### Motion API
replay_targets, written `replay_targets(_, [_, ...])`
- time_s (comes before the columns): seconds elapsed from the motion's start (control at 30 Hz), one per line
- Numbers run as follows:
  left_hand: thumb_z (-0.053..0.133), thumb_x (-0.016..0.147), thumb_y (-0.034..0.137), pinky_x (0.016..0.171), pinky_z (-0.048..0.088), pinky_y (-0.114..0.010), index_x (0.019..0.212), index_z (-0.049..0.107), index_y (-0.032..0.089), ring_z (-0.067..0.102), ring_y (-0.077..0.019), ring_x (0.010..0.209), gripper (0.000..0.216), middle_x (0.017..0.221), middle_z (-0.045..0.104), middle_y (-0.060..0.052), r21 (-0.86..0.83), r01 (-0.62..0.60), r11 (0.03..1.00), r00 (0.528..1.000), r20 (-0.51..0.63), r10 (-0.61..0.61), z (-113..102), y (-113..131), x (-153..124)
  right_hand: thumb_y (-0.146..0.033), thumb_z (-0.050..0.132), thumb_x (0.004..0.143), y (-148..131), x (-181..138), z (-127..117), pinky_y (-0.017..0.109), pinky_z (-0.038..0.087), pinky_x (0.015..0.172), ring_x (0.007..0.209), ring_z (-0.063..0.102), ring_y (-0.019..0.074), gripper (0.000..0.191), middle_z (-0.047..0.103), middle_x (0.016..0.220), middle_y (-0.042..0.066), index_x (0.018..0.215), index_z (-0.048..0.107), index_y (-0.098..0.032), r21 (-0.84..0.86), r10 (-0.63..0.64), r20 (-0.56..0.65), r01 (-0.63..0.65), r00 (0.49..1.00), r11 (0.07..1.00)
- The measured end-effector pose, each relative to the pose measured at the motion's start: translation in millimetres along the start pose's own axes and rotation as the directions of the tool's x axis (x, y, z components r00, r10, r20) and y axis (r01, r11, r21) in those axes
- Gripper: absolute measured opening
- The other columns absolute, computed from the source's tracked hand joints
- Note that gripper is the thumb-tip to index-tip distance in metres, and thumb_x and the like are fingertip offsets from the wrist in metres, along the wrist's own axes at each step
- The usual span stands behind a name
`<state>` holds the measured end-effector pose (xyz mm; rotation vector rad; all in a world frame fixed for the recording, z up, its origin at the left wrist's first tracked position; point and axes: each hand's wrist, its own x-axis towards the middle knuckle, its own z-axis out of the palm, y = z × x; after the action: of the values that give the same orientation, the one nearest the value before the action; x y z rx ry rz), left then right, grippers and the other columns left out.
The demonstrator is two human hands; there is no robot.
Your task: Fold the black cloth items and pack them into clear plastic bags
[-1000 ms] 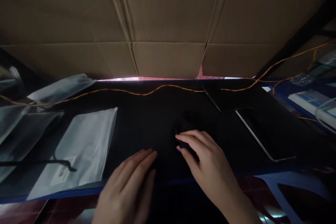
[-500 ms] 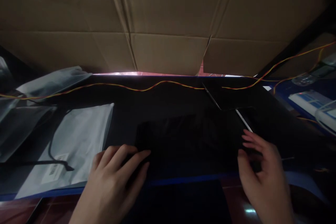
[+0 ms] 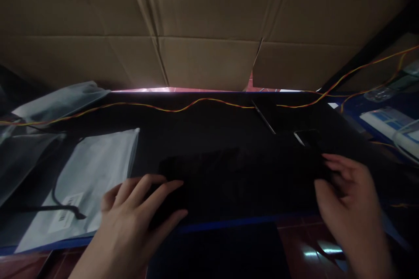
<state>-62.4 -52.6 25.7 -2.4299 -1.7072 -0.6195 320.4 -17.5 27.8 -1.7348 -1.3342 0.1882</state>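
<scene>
Between my hands is a dark, glossy flat panel, hard to make out against the black tabletop. My left hand grips its left end, fingers curled over the top and thumb along the near side. At the right end my right hand curls its fingers and thumb around the panel's dark edge; the exact contact is too dark to see. Just beyond the right hand lies a phone-like device with a light edge, partly hidden. A second thin dark device lies behind it.
White plastic bags with a barcode label and a black cable lie at left. A twisted red-yellow wire crosses the back. Cardboard stands behind the table. At right are a white-blue package and a clear bottle.
My right hand has moved right and closed its fingers in. My left hand has shifted slightly left, its thumb now lower. More of the light-edged device is covered.
</scene>
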Motion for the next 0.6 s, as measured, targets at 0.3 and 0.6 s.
replay_targets(0.3, [0.053, 0.109, 0.045, 0.092, 0.043, -0.049, 0.105, 0.084, 0.038, 0.059, -0.0335, 0.114, 0.032, 0.133, 0.067, -0.006, -0.036, -0.045, 0.998, 0.993, 0.103, 0.049, -21.9, -2.8, 29.2, -0.034, 0.068, 0.103, -54.8, 22.9, 13.4, 0.064, 0.049, 0.113, 0.148, 0.048, 0.0407, 0.026, 0.052, 0.164, 0.007, 0.128, 0.077, -0.033, -0.092, -0.537, 0.514, 0.665, 0.669, 0.741])
replay_targets(0.6, [0.052, 0.111, 0.026, 0.085, 0.052, -0.039, 0.136, 0.072, 0.035, 0.066, -0.0239, 0.107, 0.033, 0.129, 0.073, -0.001, -0.153, -0.134, 0.979, 0.989, 0.045, 0.143, -38.1, 50.9, 55.5, -0.021, 0.072, 0.101, -86.4, 74.1, 64.9, 0.057, 0.051, 0.116, 0.131, 0.063, 0.0314, 0.018, 0.071, 0.139, 0.008, 0.117, 0.076, -0.025, -0.030, -0.438, 0.589, 0.560, 0.679, 0.828])
